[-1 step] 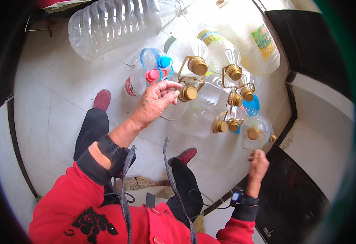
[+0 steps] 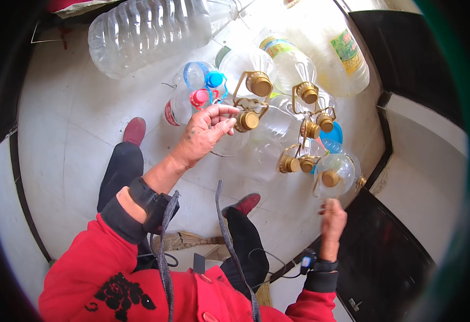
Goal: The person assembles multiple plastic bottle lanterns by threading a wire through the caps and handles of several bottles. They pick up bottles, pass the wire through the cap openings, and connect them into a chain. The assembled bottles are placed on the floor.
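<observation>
Clear plastic bottles with gold caps and loop handles lie bunched on the floor, caps toward me. My left hand [image 2: 205,130] is closed, thumb and forefinger pinching at the neck of a gold-capped bottle [image 2: 246,121]. Beside that hand lie a small bottle with a red cap [image 2: 199,97] and another with a blue cap [image 2: 214,79]. My right hand [image 2: 332,219] has its fingers pressed together just below a gold-capped bottle [image 2: 330,178] at the right end of the bunch. Whatever those fingers hold is too small and blurred to make out.
A large ribbed clear bottle [image 2: 149,35] lies at the far left. At the far right is a big bottle with a green and yellow label [image 2: 347,51]. A dark cabinet door [image 2: 382,252] stands at right. A straw broom [image 2: 186,240] lies between my feet.
My right hand has shifted slightly left, and the bottle just above it has moved left too. My left hand keeps its pinch in nearly the same place.
</observation>
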### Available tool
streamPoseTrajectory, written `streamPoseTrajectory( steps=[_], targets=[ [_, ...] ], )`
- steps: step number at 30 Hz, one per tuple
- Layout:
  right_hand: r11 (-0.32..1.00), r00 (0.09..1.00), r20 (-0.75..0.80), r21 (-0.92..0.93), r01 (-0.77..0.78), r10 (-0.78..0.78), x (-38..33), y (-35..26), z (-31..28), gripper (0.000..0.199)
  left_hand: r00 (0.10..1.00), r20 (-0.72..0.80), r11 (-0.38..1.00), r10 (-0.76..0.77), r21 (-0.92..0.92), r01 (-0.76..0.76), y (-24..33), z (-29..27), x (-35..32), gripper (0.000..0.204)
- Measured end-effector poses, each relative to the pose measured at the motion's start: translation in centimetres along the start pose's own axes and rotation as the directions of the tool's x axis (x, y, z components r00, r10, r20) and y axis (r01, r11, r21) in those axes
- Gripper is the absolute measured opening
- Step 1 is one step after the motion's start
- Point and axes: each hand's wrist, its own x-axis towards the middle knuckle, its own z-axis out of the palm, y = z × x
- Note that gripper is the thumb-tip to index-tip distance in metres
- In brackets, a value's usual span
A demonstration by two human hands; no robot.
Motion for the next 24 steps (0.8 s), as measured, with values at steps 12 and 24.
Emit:
streamPoseTrajectory(
  steps=[12,24],
  targets=[
    [0.752,0.882,0.263,0.644,0.142,-0.391,5.7,-17.5,6.7,0.027,0.989,0.021,0.984,-0.147,0.101,0.144,-0.3,0.0,0.1,0.029],
    [0.296,0.938,0.02,0.951,0.089,-0.345,9.0,-17.3,-0.8,0.03,0.969,-0.167,0.945,0.18,0.304,-0.123,-1.1,0.9,0.1,0.026]
  ],
)
